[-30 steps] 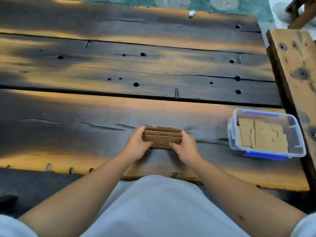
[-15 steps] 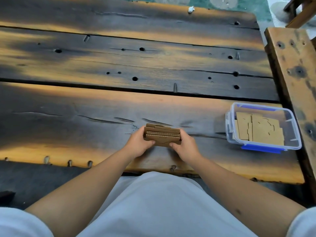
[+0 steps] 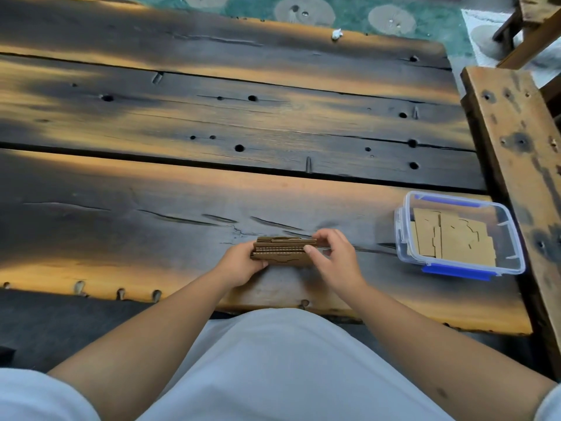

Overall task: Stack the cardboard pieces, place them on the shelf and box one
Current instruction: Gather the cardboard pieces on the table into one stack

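We are gripping the cardboard stack [image 3: 282,252], long axis left–right, left hand [image 3: 239,264] clamping one end, right hand [image 3: 332,256] fingertips pinching the other.

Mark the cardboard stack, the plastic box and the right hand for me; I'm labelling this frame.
cardboard stack [image 3: 280,252]: head view, on its layered near edge between the hands.
plastic box [image 3: 455,269]: head view, on the blue clip of its near rim.
right hand [image 3: 335,259]: head view, on the back of the hand.

Single head cam, fwd & steeply down, close over wooden table [image 3: 182,183] near edge.
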